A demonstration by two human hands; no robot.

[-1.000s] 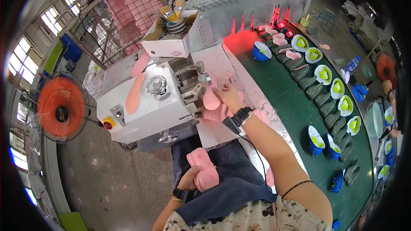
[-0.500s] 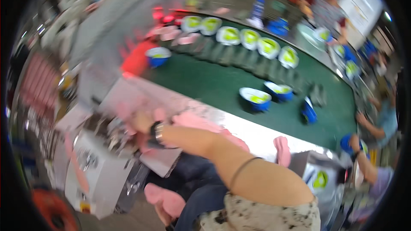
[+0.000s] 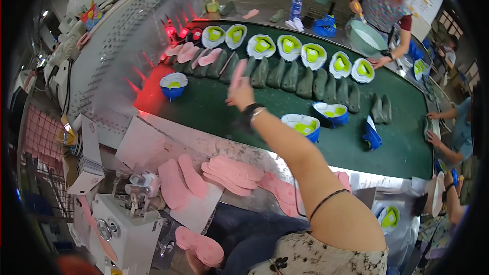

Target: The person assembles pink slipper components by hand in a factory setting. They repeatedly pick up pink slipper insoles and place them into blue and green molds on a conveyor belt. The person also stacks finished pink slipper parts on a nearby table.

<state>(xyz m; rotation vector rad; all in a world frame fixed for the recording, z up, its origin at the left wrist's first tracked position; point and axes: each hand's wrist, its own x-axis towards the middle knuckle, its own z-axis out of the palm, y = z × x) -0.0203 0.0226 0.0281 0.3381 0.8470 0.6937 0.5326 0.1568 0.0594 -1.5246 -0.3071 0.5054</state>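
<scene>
My right hand (image 3: 239, 94), with a dark band at its wrist, is stretched over the green conveyor belt (image 3: 219, 104). Its closed fingers grip a pink insole (image 3: 238, 73) beside the row of dark green shoe lasts (image 3: 282, 76). Several lasts at the row's left end carry pink insoles (image 3: 209, 57). Low in the picture, my left hand (image 3: 194, 262) is mostly hidden beneath a few stacked pink insoles (image 3: 201, 244), which it holds near my lap. More pink insoles (image 3: 232, 173) lie in piles along the near metal ledge.
White shoe uppers with yellow-green insides (image 3: 262, 46) line the belt's far side; blue-bottomed ones (image 3: 174, 85) stand nearer. A white machine (image 3: 127, 234) is at lower left, beside a red-lit tunnel opening (image 3: 160, 91). Co-workers (image 3: 387, 10) work at the far side and right, one near a pale basin (image 3: 367, 37).
My right hand has moved from the insoles beside the white machine up over the belt, now carrying one insole. The left hand's stack stays near my lap. The view has shifted slightly.
</scene>
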